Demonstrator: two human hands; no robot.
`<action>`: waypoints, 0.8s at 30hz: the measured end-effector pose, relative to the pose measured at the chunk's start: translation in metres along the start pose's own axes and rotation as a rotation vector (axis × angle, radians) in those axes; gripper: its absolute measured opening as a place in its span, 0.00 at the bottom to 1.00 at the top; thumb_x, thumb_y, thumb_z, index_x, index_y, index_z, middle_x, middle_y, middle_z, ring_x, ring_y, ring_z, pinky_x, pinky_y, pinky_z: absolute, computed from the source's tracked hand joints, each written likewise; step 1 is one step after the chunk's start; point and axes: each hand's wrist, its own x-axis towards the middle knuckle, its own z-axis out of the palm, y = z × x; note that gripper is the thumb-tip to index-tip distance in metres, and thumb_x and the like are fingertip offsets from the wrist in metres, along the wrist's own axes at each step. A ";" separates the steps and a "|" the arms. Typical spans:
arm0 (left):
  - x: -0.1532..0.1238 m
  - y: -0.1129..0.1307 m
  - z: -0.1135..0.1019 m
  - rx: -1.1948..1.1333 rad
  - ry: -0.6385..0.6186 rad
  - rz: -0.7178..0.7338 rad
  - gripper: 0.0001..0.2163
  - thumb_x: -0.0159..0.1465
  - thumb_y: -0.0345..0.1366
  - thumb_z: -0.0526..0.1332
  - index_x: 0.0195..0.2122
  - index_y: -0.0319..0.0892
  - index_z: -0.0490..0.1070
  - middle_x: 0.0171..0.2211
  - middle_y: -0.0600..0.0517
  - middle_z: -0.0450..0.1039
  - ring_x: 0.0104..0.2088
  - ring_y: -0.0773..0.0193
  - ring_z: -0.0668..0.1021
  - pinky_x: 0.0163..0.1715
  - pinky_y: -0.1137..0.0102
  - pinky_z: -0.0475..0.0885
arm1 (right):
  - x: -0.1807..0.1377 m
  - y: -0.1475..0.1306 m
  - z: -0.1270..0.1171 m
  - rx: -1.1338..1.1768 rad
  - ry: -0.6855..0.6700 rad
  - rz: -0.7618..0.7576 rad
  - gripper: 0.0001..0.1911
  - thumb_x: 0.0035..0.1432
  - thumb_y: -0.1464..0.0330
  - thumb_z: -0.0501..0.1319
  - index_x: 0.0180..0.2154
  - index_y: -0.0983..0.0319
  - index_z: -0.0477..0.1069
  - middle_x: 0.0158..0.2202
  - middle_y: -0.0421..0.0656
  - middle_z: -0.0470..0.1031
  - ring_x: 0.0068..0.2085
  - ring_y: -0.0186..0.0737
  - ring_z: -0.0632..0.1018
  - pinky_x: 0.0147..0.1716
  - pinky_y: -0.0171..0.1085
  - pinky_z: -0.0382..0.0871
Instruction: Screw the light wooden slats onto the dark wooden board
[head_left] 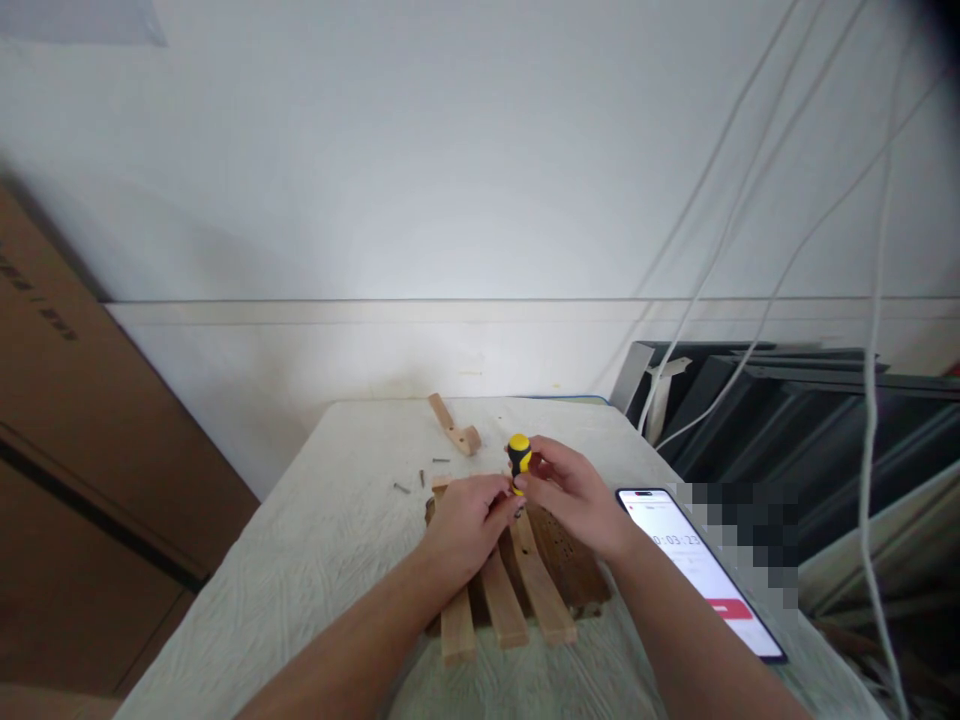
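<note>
My right hand (571,497) is closed around a short yellow-and-black screwdriver (518,455), which stands upright with its handle on top. My left hand (469,525) has its thumb and forefinger pinched at the screwdriver's lower end; what they grip there is too small to make out. Both hands are over a brown wooden board (561,560) with holes in it. Across the board lie three pale wooden strips, among them a right strip (541,590) and a middle strip (502,600). The left strip (457,630) is partly covered by my left hand.
Beyond the board, a curved wooden piece (455,428) with holes lies on the cloth-covered table (337,520). Loose screws (402,488) lie left of it. A phone (701,570) showing a timer is beside my right forearm. White cables (870,400) hang at the right.
</note>
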 end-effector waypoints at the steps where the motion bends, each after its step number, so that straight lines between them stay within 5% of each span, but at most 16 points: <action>1: 0.000 0.000 0.000 0.001 -0.009 0.001 0.11 0.64 0.36 0.53 0.26 0.39 0.70 0.24 0.54 0.72 0.26 0.68 0.72 0.28 0.74 0.61 | 0.000 -0.001 -0.002 -0.005 -0.005 -0.016 0.05 0.56 0.66 0.59 0.35 0.60 0.69 0.32 0.40 0.70 0.31 0.34 0.68 0.32 0.34 0.64; 8: 0.000 0.001 -0.001 -0.001 0.036 -0.087 0.10 0.61 0.40 0.57 0.28 0.40 0.72 0.20 0.55 0.70 0.23 0.67 0.70 0.25 0.74 0.60 | 0.002 0.004 -0.002 0.070 0.001 0.063 0.09 0.55 0.63 0.60 0.37 0.60 0.69 0.32 0.41 0.71 0.31 0.35 0.71 0.31 0.35 0.66; 18: 0.000 0.000 0.000 0.033 -0.009 -0.002 0.11 0.64 0.36 0.52 0.30 0.39 0.71 0.27 0.52 0.73 0.28 0.66 0.73 0.30 0.73 0.64 | -0.001 0.001 0.000 0.094 -0.027 0.072 0.12 0.54 0.59 0.62 0.38 0.60 0.70 0.31 0.41 0.72 0.31 0.37 0.72 0.32 0.35 0.67; 24: -0.001 -0.001 0.001 0.000 0.084 -0.064 0.07 0.60 0.38 0.59 0.31 0.40 0.72 0.23 0.54 0.72 0.25 0.67 0.72 0.27 0.73 0.62 | 0.002 0.003 0.003 0.212 -0.052 0.090 0.10 0.52 0.62 0.64 0.34 0.60 0.68 0.29 0.39 0.70 0.30 0.35 0.72 0.31 0.35 0.67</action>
